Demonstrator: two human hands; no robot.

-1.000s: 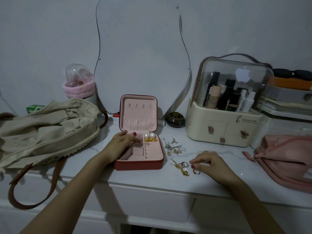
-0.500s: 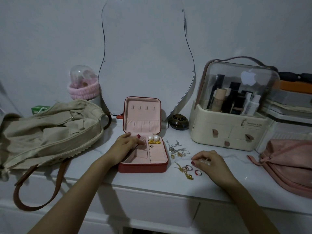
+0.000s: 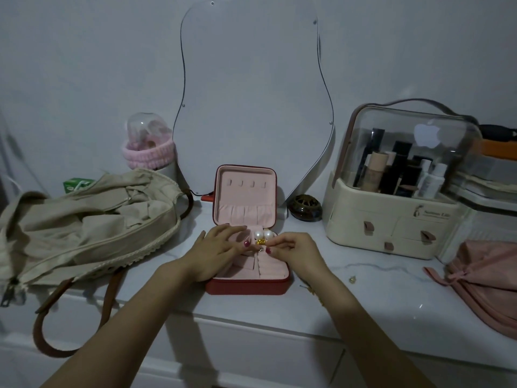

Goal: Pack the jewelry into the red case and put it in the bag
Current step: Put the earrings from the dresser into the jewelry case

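My right hand (image 3: pixel 296 252) has crossed from the surface (image 3: pixel 363 301) to centre frame, fingers pinching something too small to identify over the red case (image 3: pixel 249 285); my left hand (image 3: pixel 215 250) rests flat inside, fingers relaxed.

The red case (image 3: pixel 248 286) lies open on the counter (image 3: pixel 377 301) — pink-lined lid upright, two pearl earrings (image 3: pixel 263 235) in its tray. The beige bag (image 3: pixel 84 222) slumps to its left — brown strap hanging over the counter's edge.
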